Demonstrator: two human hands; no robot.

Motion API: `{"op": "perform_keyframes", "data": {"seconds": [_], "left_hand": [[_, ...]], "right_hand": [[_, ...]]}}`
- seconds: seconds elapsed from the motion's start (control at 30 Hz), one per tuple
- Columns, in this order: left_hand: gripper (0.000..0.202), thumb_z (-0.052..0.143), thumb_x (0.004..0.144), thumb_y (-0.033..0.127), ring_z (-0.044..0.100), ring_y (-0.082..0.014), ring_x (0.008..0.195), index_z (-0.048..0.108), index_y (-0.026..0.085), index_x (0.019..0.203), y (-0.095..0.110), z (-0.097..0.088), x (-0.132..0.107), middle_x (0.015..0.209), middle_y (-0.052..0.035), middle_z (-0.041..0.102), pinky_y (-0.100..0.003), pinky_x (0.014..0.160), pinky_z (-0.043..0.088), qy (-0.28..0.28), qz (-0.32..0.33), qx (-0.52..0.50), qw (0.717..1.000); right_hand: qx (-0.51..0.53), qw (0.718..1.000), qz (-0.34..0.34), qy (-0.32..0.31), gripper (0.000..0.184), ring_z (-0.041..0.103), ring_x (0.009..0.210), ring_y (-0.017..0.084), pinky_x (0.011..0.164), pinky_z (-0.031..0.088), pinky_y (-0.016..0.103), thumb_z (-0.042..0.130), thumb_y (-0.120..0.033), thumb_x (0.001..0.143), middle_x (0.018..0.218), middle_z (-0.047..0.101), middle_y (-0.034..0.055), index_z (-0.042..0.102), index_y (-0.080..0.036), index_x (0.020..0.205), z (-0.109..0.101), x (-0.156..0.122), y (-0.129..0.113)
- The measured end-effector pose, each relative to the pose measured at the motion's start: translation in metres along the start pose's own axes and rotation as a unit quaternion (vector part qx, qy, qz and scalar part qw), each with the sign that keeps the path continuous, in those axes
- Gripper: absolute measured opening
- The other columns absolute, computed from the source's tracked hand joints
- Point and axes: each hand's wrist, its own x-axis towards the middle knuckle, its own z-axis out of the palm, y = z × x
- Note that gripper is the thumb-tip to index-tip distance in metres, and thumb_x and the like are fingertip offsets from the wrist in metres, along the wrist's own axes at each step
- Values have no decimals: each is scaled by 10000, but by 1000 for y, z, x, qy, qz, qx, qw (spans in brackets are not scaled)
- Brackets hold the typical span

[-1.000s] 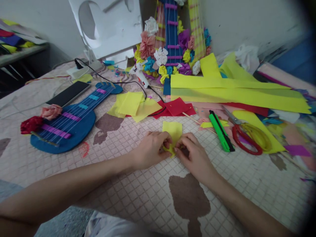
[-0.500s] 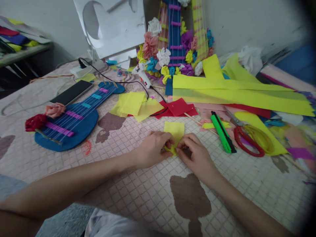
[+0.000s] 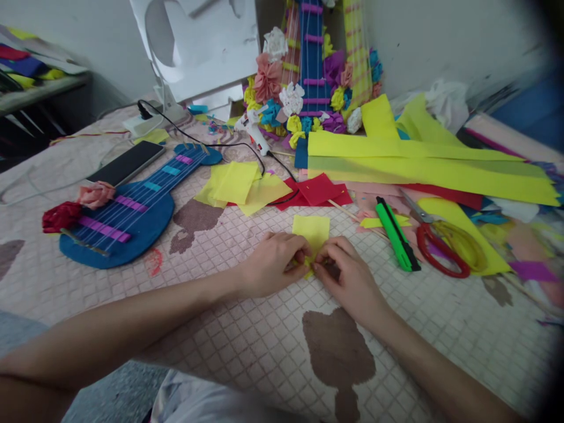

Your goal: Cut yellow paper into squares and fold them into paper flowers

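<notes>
A small yellow paper square [image 3: 311, 230] lies on the pink quilted cloth [image 3: 247, 329] in front of me. My left hand [image 3: 271, 264] and my right hand [image 3: 350, 281] meet at its near edge. Both pinch that edge with closed fingertips, the paper gathered between them. The far half of the square lies flat. The folded part under my fingers is mostly hidden.
A green utility knife [image 3: 396, 234] and red scissors [image 3: 443, 242] lie to the right. Loose yellow squares [image 3: 240, 185] and red squares [image 3: 317, 191] lie beyond. A blue felt guitar [image 3: 127, 214] with paper roses, a phone [image 3: 126, 164] and a glue gun [image 3: 253, 129] are on the left. Long yellow strips [image 3: 423, 164] stretch right.
My fingers have shifted slightly on the paper's near edge, gathering it tighter. The view has barely drifted. Nothing else has moved.
</notes>
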Motion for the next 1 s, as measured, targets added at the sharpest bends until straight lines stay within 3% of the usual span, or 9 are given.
{"op": "perform_keyframes", "data": {"seconds": [0.07,0.27,0.87,1.0], "left_hand": [[111,534,816,240,566,-174,814,528,178,908,1,1,0,848,-12,617,-340,773,387,6,-3,3,1000],[219,607,733,187,555,-194,868,501,181,925,1,9,-2,894,-16,604,-342,792,373,31,-1,35,999],[204,639,738,227,550,-212,942,583,193,931,-2,7,-1,939,-24,616,-369,848,361,5,4,33,999],[257,674,709,272,550,-223,942,580,194,936,-1,5,-1,962,-25,617,-376,830,357,-6,2,28,1000]], "right_hand": [[0,1000,0,2,138,541,789,176,681,468,325,509,-76,788,857,483,29,487,-211,774,0,0,-1],[4,1000,1,2,132,540,792,173,700,468,322,507,-75,783,864,484,31,494,-206,777,1,0,1],[8,1000,6,16,176,513,810,169,705,459,315,455,-37,805,892,473,38,475,-208,840,-1,-2,8],[10,1000,10,17,152,511,810,172,695,473,319,525,-93,791,929,461,46,479,-205,884,-2,-3,6]]}}
